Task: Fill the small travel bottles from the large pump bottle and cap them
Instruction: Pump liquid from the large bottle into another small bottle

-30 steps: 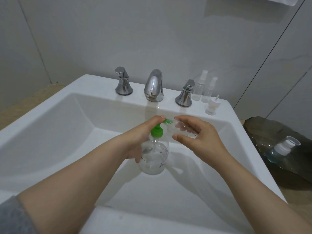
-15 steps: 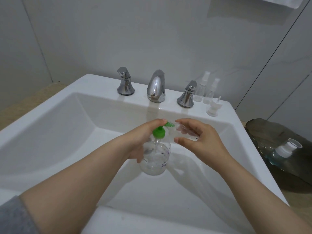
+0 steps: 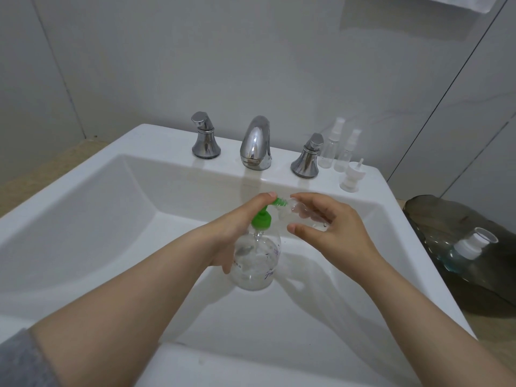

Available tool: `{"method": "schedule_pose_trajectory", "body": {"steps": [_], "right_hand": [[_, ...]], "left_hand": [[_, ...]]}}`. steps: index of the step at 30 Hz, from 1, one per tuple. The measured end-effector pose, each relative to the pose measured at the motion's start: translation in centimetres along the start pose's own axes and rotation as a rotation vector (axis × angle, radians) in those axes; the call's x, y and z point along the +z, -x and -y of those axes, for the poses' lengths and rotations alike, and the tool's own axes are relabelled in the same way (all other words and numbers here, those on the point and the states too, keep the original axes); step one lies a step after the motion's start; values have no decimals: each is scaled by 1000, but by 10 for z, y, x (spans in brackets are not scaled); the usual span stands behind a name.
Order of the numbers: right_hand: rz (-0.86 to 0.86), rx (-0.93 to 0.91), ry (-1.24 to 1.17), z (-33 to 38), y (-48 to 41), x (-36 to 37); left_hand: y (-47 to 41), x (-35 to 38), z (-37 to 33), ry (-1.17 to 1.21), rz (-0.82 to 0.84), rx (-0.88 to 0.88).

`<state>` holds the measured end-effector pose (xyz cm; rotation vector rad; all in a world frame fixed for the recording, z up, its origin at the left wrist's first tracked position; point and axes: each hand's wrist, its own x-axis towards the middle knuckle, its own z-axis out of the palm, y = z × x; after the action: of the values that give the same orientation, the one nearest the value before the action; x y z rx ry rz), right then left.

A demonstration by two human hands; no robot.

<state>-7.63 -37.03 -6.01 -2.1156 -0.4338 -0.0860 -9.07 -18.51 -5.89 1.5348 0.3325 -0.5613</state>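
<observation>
Head view looks down into a white sink [image 3: 399, 233], where both hands meet over the basin, close together but each busy with its own bottle. The left hand [image 3: 234, 230] is wrapped around the neck and shoulder of the large pump bottle [image 3: 257, 263], a clear round-bodied one with blue lettering on its side, held above the basin floor. One digit of that hand lies on top of the green pump head [image 3: 262, 217], whose spout points to the right. The right hand [image 3: 332, 230] pinches the small travel bottle [image 3: 301, 213] between thumb and fingers. That bottle is clear, uncapped and tipped on its side, its open mouth right at the tip of the green spout. I cannot tell how much liquid is inside it.

Back on the ledge, a chrome faucet [image 3: 257, 143] stands between two chrome handles [image 3: 205, 141]. Just right of the right-hand handle two more clear spray bottles [image 3: 331, 148] stand upright side by side, both with their spray tops on. A loose white spray cap [image 3: 351, 177] sits in front of them, near the rim. Beyond the sink's right edge a big dark water jug [image 3: 446, 219] lies low, with a white cap. A grey sleeve [image 3: 16, 358] shows at the left forearm.
</observation>
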Motion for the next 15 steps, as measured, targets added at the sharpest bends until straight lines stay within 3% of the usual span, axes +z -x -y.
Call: {"method": "schedule_pose_trajectory", "body": {"steps": [15], "right_hand": [[25, 17, 34, -2, -1, 1]], "left_hand": [[-6, 0, 4, 46, -42, 3]]}}
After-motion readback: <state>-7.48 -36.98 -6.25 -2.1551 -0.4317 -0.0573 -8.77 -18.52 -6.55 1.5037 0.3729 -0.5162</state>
